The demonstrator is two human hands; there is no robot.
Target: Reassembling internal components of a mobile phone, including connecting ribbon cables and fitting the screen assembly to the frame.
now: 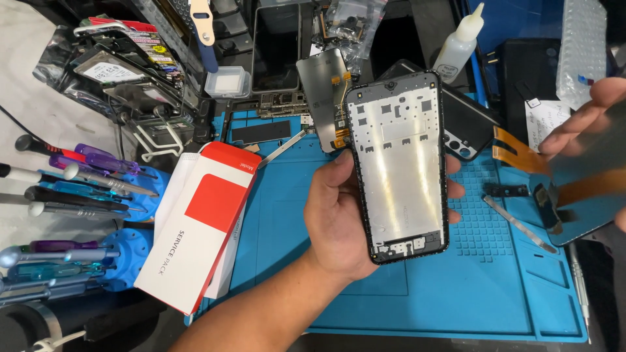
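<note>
Head view: phone frame (399, 166) held upright over the blue mat (456, 293), left hand (339, 215) clamped round its edges. Right hand (580, 124) pinches a display panel (590, 189) with orange flex, off to the side. Best kept gripped by the rims, flex unbent. White-and-red box (202, 228) lies left on the worktop.

My left hand (339, 221) is bare: no glove, ring or watch shows. Its forearm runs in from about 7 o'clock with no sleeve on the visible stretch. My right hand (583, 127) enters at 3 o'clock, also bare, only its fingers (603, 91) in view, blurred, nails short; wrist and arm are out of frame.
</note>
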